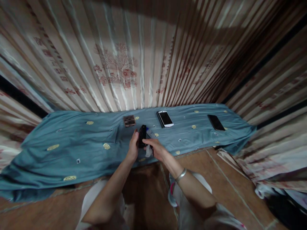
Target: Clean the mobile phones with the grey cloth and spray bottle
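At frame centre, the left hand is gripping a small black rectangular device; the right hand is pinching a partly hidden translucent plastic piece over the blue patterned cloth.

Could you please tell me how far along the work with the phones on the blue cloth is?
Looks early. In hand: left hand holds a black phone; right hand holds a clear wrapper against it. Left: white phone and dark phone lie untouched on the blue cloth.
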### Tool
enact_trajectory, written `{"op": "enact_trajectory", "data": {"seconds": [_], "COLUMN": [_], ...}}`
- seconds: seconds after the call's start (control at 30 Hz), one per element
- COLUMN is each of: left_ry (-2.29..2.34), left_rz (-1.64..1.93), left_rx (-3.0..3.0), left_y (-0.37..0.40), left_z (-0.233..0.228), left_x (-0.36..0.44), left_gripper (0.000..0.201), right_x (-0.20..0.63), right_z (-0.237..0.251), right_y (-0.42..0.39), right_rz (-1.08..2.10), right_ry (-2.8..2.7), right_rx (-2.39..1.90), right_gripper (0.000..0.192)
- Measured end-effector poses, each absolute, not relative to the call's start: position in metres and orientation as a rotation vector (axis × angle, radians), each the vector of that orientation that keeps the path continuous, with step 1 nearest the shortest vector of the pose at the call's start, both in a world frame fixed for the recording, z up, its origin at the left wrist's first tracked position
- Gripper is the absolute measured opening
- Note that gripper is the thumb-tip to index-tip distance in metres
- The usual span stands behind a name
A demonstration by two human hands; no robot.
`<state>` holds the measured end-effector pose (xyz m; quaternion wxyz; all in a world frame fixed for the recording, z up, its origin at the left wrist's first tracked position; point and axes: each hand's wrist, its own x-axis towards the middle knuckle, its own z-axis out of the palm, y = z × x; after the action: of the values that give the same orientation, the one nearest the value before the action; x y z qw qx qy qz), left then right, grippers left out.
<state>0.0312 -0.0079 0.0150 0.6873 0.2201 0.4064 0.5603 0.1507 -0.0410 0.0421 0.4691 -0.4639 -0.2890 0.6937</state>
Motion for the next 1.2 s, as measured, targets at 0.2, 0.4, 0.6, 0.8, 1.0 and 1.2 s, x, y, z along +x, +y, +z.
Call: {"op": "enact_trajectory", "data": {"seconds": [0.2,0.4,0.6,0.8,1.0,1.2], "left_ry": [1.09,1.12,1.163,1.162,1.134,1.122], "left_rz": [1.32,1.291,1.245,1.246,1.261,1.248], "left_rx": [0.547,0.63,0.665,0.671,0.662,0.643], "left_y": [-0.008,-0.012,-0.011,-0.013,-0.015,-0.016], "left_z": [0.02,0.02,0.019,0.019,0.021,0.024], "left_x": [0.02,0.016,0.016,0.012,0.011,0.014], "left_gripper": [0.031,0.04,0.046,0.048,0.052,0.052], "right_x": [0.184,0.246,0.284,0.288,0.289,0.283], "right_z": [0.059,0.078,0.079,0.071,0.069,0.065], "right_y": [-0.009,0.034,0.076,0.108,0.127,0.134], "right_rz": [1.513,0.754,0.443,0.285,0.212,0.175], "right_ry": [-0.873,-1.432,-1.536,-1.566,-1.602,-1.665], "right_rx": [-1.362,-2.087,-2.433,-2.539,-2.57,-2.574], "right_gripper": [0.033,0.034,0.037,0.048,0.055,0.056]}}
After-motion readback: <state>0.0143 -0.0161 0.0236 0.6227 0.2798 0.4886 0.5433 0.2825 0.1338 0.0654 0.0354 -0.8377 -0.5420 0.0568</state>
